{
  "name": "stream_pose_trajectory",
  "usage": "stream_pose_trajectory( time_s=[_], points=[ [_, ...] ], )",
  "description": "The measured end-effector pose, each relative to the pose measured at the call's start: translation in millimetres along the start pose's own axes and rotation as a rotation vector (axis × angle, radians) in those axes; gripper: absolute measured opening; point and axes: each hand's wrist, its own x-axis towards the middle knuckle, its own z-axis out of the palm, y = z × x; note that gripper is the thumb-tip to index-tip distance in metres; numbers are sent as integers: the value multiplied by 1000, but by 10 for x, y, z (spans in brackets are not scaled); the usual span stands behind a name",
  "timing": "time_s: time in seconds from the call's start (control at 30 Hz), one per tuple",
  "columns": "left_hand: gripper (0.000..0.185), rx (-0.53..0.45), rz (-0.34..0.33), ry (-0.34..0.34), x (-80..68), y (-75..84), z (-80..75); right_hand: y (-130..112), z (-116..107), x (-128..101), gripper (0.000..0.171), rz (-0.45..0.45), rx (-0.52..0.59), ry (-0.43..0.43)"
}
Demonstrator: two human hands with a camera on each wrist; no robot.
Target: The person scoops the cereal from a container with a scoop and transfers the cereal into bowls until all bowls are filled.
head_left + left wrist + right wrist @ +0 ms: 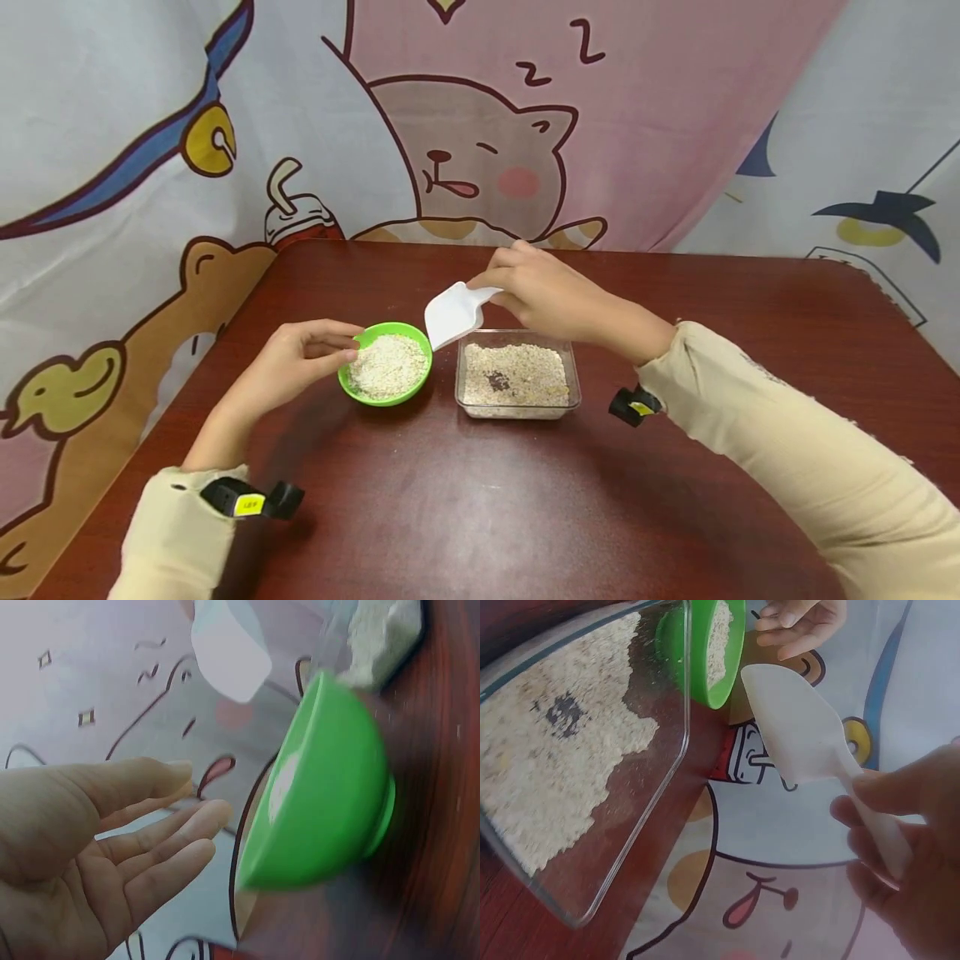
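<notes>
My right hand (536,287) grips the handle of a white scoop (453,314), held up between a green bowl (385,400) and a clear container (517,410). In the right wrist view the scoop (799,727) shows no flakes on it. Pale oat-like flakes (390,365) fill much of the bowl. More flakes (525,367) lie in the container, with a small dark patch among them. At the bowl's left rim is my left hand (307,354), its fingers loosely extended; in the left wrist view the fingertips (199,855) stand apart from the bowl (330,787).
The reddish-brown table (480,500) carries the bowl and container side by side. A cartoon-printed curtain (637,125) hangs behind the table and along its left side. Each wrist wears a small black camera; the left one (251,500) sits close over the table.
</notes>
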Motion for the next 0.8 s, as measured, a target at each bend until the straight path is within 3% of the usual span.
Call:
stream_pose_trajectory(
  time_s=[0.23, 0.4, 0.8],
  points=[
    [28, 5, 29, -48, 126, 187, 264, 99, -20, -177, 23, 12, -33, -11],
    [28, -49, 51, -72, 239, 274, 474, 176, -24, -281, 22, 20, -42, -20],
    [29, -83, -34, -130, 287, 415, 848, 283, -83, -402, 24, 53, 12, -2]
  ],
)
